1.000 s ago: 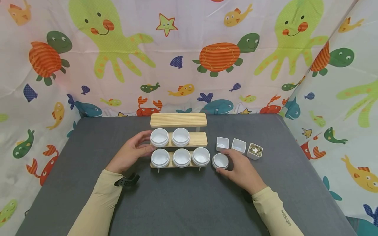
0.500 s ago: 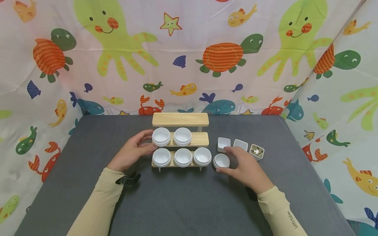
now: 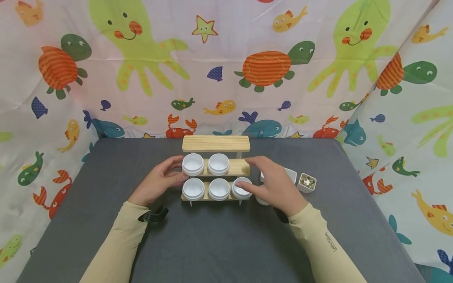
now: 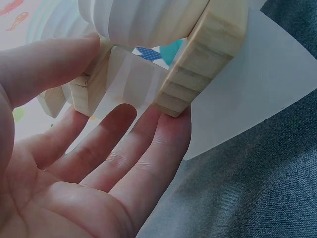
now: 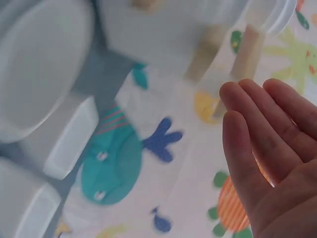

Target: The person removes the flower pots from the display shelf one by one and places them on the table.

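A wooden rack has a bare top shelf [image 3: 216,144], two round white bowls [image 3: 218,163] on its middle shelf [image 3: 240,168] and three on the bottom one. My left hand [image 3: 159,181] touches the rack's left side; in the left wrist view, the hand [image 4: 94,183] has extended fingertips against the shelf ends [image 4: 183,82]. Over the rack's right end is my right hand [image 3: 277,185], holding nothing, thumb above the bottom-right bowl [image 3: 242,191]. The right wrist view shows that hand [image 5: 282,153] with fingers extended. It partly hides another round bowl [image 3: 262,201] beside the rack.
Right of the rack, small square white cups [image 3: 291,174] stand partly behind my right hand. One square cup [image 3: 307,183] holds something greenish with a white star-like shape. A patterned cloth [image 3: 219,59] hangs behind the grey-covered table [image 3: 212,243].
My right hand has let go of the round bowl beside the rack and moved left and up, over the rack's right end. My left hand stays at the rack's side.
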Action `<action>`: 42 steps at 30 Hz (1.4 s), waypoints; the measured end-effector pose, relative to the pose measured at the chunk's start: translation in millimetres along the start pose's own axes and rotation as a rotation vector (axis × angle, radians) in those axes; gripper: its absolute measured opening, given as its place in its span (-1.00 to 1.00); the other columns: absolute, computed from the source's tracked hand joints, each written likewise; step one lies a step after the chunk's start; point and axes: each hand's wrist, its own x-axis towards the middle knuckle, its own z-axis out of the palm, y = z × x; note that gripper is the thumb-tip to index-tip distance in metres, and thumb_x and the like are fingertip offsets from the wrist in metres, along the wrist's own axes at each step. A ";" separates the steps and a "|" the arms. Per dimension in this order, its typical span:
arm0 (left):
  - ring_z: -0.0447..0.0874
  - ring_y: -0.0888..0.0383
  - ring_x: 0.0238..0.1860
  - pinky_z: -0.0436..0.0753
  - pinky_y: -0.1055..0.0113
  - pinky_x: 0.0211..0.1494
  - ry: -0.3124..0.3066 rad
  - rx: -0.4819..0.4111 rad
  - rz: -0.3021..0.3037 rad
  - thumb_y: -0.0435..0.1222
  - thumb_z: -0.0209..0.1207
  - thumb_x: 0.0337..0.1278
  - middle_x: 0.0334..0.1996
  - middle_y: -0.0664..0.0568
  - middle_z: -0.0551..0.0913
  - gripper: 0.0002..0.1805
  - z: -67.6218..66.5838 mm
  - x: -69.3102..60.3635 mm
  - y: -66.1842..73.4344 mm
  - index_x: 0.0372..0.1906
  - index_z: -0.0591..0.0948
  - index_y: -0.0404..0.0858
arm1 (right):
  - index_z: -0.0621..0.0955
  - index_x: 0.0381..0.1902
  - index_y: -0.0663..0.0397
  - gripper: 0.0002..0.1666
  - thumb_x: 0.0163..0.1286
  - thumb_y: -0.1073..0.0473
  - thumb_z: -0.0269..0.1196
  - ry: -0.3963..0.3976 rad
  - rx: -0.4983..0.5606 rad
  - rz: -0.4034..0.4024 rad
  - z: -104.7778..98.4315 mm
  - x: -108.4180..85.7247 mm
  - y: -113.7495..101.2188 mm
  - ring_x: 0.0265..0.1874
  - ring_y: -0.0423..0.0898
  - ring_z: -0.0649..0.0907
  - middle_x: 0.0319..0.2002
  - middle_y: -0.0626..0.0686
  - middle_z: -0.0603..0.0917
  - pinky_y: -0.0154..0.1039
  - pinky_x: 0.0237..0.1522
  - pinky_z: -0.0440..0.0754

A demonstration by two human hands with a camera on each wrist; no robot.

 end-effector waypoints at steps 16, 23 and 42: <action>0.73 -0.15 0.33 0.81 0.01 0.27 0.000 0.014 -0.001 -0.03 0.47 0.35 0.49 -0.09 0.52 -0.19 1.2 -0.8 -1.7 0.60 0.38 0.03 | 0.63 0.37 0.01 -0.20 0.35 -0.29 0.52 -0.019 0.010 -0.052 19.3 43.4 -38.5 0.27 -0.01 0.72 0.27 0.03 0.74 0.05 0.34 0.73; 0.74 -0.14 0.33 0.80 0.01 0.28 -0.001 0.010 0.000 -0.02 0.47 0.35 0.49 -0.08 0.52 -0.19 -0.3 0.5 -0.8 0.60 0.38 0.03 | 0.61 0.39 -0.01 -0.18 0.34 -0.32 0.52 -0.050 -0.007 -0.017 23.3 49.4 -41.2 0.26 0.00 0.72 0.27 0.02 0.73 0.05 0.33 0.74; 0.72 -0.14 0.35 0.81 0.06 0.27 -0.007 -0.016 0.004 -0.04 0.47 0.35 0.50 -0.10 0.51 -0.17 -1.2 0.9 -0.8 0.62 0.37 -0.01 | 0.61 0.39 -0.02 -0.23 0.37 -0.23 0.53 -0.061 -0.019 0.001 32.6 55.4 -44.5 0.12 -0.04 0.72 0.21 0.03 0.73 -0.01 0.20 0.80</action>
